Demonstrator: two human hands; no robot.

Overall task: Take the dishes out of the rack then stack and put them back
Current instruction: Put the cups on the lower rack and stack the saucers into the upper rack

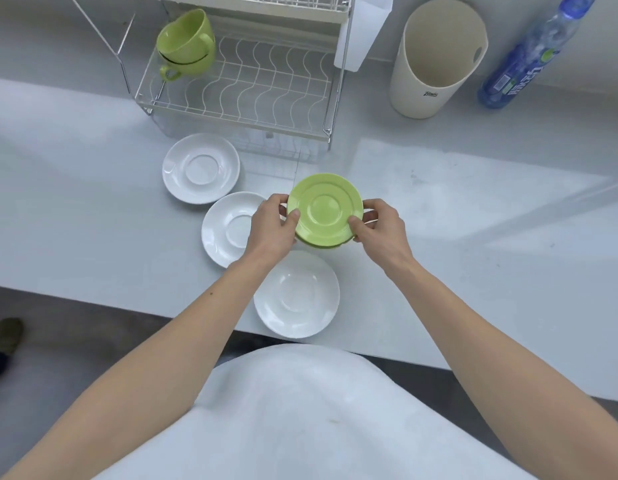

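Observation:
A stack of green saucers (324, 209) is held above the counter between my left hand (271, 225) on its left rim and my right hand (378, 226) on its right rim. Three white saucers lie flat on the counter: one far left (201, 168), one partly under my left hand (228, 228), one near the front edge (297, 294). The white wire dish rack (238, 88) stands behind them. Two green cups (186, 46), nested and tipped on their side, rest in its lower left corner.
A cream cylindrical container (439, 57) stands right of the rack, and a blue water bottle (529, 53) lies further right. The counter's front edge (127, 296) runs below the saucers. A shoe (4, 336) shows on the floor at the left.

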